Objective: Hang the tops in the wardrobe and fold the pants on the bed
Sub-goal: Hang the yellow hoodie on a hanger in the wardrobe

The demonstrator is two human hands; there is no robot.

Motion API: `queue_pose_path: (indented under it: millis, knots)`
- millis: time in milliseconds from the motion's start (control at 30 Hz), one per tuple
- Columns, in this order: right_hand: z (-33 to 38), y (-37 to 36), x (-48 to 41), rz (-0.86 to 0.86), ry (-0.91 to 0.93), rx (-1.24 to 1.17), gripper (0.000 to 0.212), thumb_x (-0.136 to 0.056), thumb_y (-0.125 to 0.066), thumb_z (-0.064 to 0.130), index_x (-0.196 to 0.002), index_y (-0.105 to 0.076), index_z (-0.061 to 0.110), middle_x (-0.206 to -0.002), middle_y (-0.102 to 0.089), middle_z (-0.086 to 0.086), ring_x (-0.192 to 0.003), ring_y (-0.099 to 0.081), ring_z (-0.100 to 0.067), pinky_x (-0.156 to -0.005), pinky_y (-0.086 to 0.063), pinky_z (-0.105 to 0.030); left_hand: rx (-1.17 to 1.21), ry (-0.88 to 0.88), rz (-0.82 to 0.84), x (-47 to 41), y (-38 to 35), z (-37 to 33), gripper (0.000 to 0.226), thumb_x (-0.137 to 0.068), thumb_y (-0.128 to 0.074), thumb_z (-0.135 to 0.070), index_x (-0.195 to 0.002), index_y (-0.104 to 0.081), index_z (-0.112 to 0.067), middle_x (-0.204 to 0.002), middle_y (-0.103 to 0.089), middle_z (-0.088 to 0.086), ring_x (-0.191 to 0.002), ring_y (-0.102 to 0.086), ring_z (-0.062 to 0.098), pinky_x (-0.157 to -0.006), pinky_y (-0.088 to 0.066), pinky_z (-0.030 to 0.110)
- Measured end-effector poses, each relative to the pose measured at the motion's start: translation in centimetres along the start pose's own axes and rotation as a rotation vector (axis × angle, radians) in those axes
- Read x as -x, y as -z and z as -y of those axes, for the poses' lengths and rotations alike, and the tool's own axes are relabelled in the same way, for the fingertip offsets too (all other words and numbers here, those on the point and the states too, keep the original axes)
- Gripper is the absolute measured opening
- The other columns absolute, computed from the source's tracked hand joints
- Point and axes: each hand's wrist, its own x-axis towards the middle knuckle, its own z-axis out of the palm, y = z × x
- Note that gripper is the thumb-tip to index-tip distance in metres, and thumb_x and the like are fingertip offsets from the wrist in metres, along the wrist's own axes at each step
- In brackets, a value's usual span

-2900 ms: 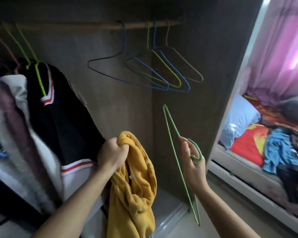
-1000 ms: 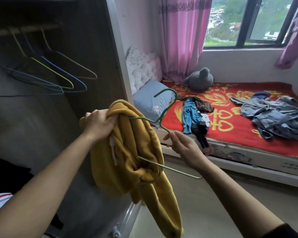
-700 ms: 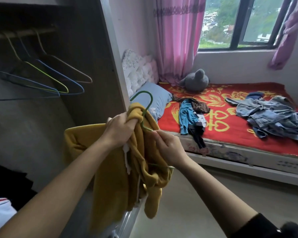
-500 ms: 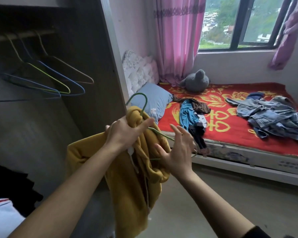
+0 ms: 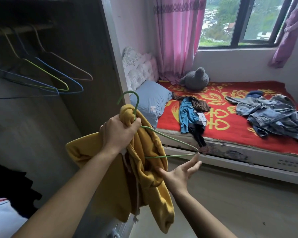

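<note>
My left hand (image 5: 119, 133) grips the bunched collar of a yellow hoodie (image 5: 141, 182) together with the neck of a green wire hanger (image 5: 170, 140). The hanger's hook points up and its right arm sticks out of the cloth. My right hand (image 5: 181, 172) is open below it, fingers straight, fingertips just under the hanger's right corner. The wardrobe (image 5: 86, 48) stands to the left. On the bed (image 5: 230, 127) lie a blue and dark top (image 5: 191, 117) and a heap of denim pants (image 5: 272, 114).
Several bare wire hangers (image 5: 58, 78) hang on the wardrobe rail (image 5: 21, 30). Dark and white clothes (image 5: 5, 200) hang at the lower left. A blue pillow (image 5: 150, 100) and a grey plush toy (image 5: 195, 79) lie at the bed's head. Pink curtains frame the window.
My right hand let go of the hanger and dropped below it with fingers spread. My left hand now holds both hoodie and hanger neck. The hoodie hangs lower.
</note>
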Motion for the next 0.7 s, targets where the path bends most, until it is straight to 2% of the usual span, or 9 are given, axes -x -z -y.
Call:
queue_pose_path:
  millis: [67,100,167,200,233,333,433,633,700]
  knots:
    - [-0.2,-0.2,0.1,0.134,-0.183,0.02,0.156,-0.054,-0.097,0.035,-0.15,0.027,0.036,-0.162,0.015,-0.013,-0.15,-0.011,-0.038,-0.117,-0.027,-0.053,0.07,0.028,0.019,0.1,0.1,0.2,0.036,-0.084,-0.066,-0.052,-0.066,-0.063,-0.022,-0.065,-0.062,-0.011,-0.067,-0.061,0.011,-0.074,-0.051,0.032]
    - [-0.3,-0.3,0.1,0.267,-0.275,0.013,0.146,-0.057,-0.095,0.038,-0.155,0.012,0.029,-0.162,-0.008,-0.017,-0.145,-0.027,-0.039,-0.113,-0.036,-0.053,0.118,0.055,0.029,0.0,0.1,0.4,0.036,-0.085,-0.066,-0.05,-0.066,-0.065,-0.02,-0.066,-0.065,-0.007,-0.067,-0.063,0.01,-0.071,-0.051,0.03]
    - [0.0,0.4,-0.4,0.502,-0.396,-0.046,0.08,-0.08,-0.08,0.027,-0.145,-0.038,0.007,-0.134,-0.055,-0.021,-0.116,-0.061,-0.034,-0.093,-0.055,-0.052,0.182,0.104,0.039,-0.2,0.2,0.9,0.033,-0.085,-0.067,-0.046,-0.067,-0.067,-0.019,-0.068,-0.067,-0.004,-0.068,-0.064,0.01,-0.069,-0.052,0.03]
    - [0.3,1.1,-1.2,0.506,-0.398,-0.094,0.043,-0.09,-0.067,0.018,-0.129,-0.055,0.003,-0.117,-0.065,-0.02,-0.101,-0.068,-0.032,-0.08,-0.061,-0.048,0.182,0.115,0.043,-0.3,0.4,1.4,0.032,-0.084,-0.069,-0.046,-0.067,-0.067,-0.019,-0.067,-0.067,-0.004,-0.068,-0.065,0.011,-0.069,-0.053,0.03]
    - [0.8,2.0,-2.3,0.453,-0.377,-0.124,0.025,-0.095,-0.056,0.013,-0.118,-0.062,0.005,-0.107,-0.068,-0.018,-0.092,-0.07,-0.031,-0.07,-0.062,-0.043,0.164,0.119,0.048,-0.5,0.5,2.2,0.031,-0.082,-0.07,-0.046,-0.066,-0.066,-0.02,-0.066,-0.067,-0.004,-0.067,-0.065,0.013,-0.068,-0.055,0.031]
    - [3.4,5.3,-5.8,0.324,-0.31,-0.171,0.023,-0.098,-0.042,0.011,-0.1,-0.066,0.011,-0.084,-0.068,-0.01,-0.072,-0.068,-0.024,-0.055,-0.057,-0.033,0.092,0.151,0.084,-0.3,1.2,4.7,0.039,-0.069,-0.067,-0.06,-0.067,-0.066,-0.021,-0.066,-0.067,-0.006,-0.069,-0.067,0.018,-0.069,-0.057,0.035]
    - [5.8,7.5,-7.1,0.313,-0.223,-0.048,0.025,-0.091,-0.042,0.003,-0.084,-0.066,0.01,-0.07,-0.06,-0.009,-0.058,-0.059,-0.021,-0.048,-0.05,-0.028,0.182,0.249,0.109,0.0,1.4,6.0,0.047,-0.059,-0.064,-0.066,-0.071,-0.069,-0.021,-0.073,-0.071,-0.003,-0.074,-0.069,0.021,-0.075,-0.059,0.044]
    - [8.6,10.8,-7.4,0.475,-0.164,-0.061,0.018,-0.092,-0.048,0.004,-0.097,-0.065,0.003,-0.075,-0.059,-0.01,-0.066,-0.06,-0.02,-0.058,-0.055,-0.032,0.263,0.291,0.189,-1.3,2.4,7.2,0.019,-0.072,-0.081,-0.036,-0.071,-0.07,-0.021,-0.078,-0.07,-0.005,-0.086,-0.069,0.023,-0.082,-0.055,0.037]
    - [9.6,11.1,-6.9,0.451,-0.117,-0.037,0.013,-0.091,-0.054,0.008,-0.094,-0.067,0.004,-0.075,-0.06,-0.009,-0.067,-0.06,-0.02,-0.061,-0.055,-0.033,0.209,0.273,0.224,-1.2,2.4,7.3,0.022,-0.072,-0.079,-0.042,-0.072,-0.069,-0.022,-0.08,-0.071,-0.003,-0.086,-0.069,0.024,-0.08,-0.054,0.035]
